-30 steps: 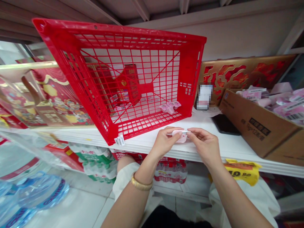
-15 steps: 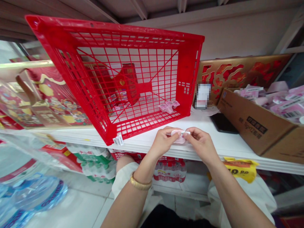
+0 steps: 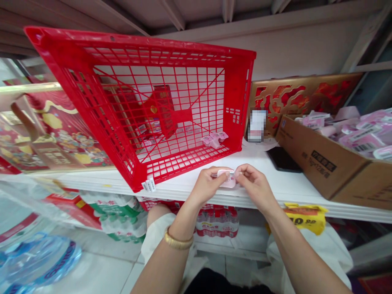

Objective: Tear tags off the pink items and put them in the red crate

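Just above the shelf's front edge, my left hand point(image 3: 208, 183) is closed around a small pink cup-like pack point(image 3: 226, 179), its thumb lying on the pale printed lid. My right hand point(image 3: 251, 181) pinches at the pack's right edge, where a small white label point(image 3: 232, 174) with dark marks shows; the fingertips partly cover it. Behind my hands a red plastic basket point(image 3: 139, 179) lies tipped on its side with its opening towards me. A few joined pink cups point(image 3: 214, 139) sit inside it, near its right end.
To the right, a cardboard box point(image 3: 318, 159) is heaped with pink packs point(image 3: 364, 132). A black phone-like slab point(image 3: 284, 159) lies beside it on the white shelf point(image 3: 190, 181). Gift boxes point(image 3: 61, 126) stand at left. Below are bottled water packs point(image 3: 217, 222) and a yellow price tag point(image 3: 306, 218).
The view has shifted slightly, so the scene sits a little further left and lower. The white strip that stuck out under my right thumb no longer shows there. Both hands stay at the pack.
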{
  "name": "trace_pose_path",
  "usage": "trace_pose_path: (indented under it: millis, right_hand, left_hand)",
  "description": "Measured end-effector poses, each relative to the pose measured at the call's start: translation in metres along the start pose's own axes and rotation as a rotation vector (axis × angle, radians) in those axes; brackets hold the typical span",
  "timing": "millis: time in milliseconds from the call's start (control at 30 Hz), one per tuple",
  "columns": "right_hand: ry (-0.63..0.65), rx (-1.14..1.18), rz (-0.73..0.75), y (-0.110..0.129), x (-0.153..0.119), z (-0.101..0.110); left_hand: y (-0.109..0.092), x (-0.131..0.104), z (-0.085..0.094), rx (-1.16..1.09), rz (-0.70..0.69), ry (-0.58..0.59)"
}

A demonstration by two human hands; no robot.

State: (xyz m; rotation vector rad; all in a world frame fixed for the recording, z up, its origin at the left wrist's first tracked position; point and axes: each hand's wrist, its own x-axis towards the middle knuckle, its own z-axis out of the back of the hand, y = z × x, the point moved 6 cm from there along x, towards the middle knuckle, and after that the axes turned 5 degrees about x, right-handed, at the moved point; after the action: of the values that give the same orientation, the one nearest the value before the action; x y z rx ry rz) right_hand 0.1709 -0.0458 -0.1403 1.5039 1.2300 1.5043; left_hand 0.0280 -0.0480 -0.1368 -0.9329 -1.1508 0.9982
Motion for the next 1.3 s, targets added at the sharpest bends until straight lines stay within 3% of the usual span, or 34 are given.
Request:
trace_pose_path:
  millis: [300,467,633,800,900,1000,1067,1133,1200,1300]
  right_hand:
    - [0.032,0.012,0.082,0.001,0.001,-0.006]
    - [0.014,-0.105,0.172,0.036,-0.005,0.013]
    - [-0.144,-0.454,0.360,0.104,-0.004,0.073]
    - [-0.274,-0.700,0.420,0.172,0.031,0.152]
    - [-0.390,-0.924,0.406,0.204,0.061,0.199]
    - [-0.483,-1.152,0.341,0.218,0.084,0.237]
    - [-0.541,-1.276,0.278,0.220,0.090,0.254]
    - [-0.569,-1.332,0.255,0.219,0.087,0.257]
    - [-0.564,-1.322,0.303,0.219,0.078,0.245]
    - [-0.496,-1.251,0.437,0.217,0.060,0.204]
  left_hand:
    - [-0.006,0.002,-0.003,0.011,0.042,0.003]
    - [-0.035,0.006,-0.024,0.026,0.027,0.089]
    - [-0.092,0.041,-0.071,0.058,-0.118,0.079]
    - [-0.144,0.102,-0.149,-0.091,-0.162,0.155]
    - [-0.160,0.142,-0.194,-0.120,-0.181,0.205]
    - [-0.159,0.171,-0.223,0.023,-0.199,0.216]
    - [-0.153,0.181,-0.229,0.122,-0.205,0.186]
    - [-0.144,0.184,-0.225,0.174,-0.215,0.135]
    - [-0.134,0.180,-0.213,0.193,-0.234,0.099]
    - [-0.117,0.171,-0.183,0.229,-0.257,0.044]
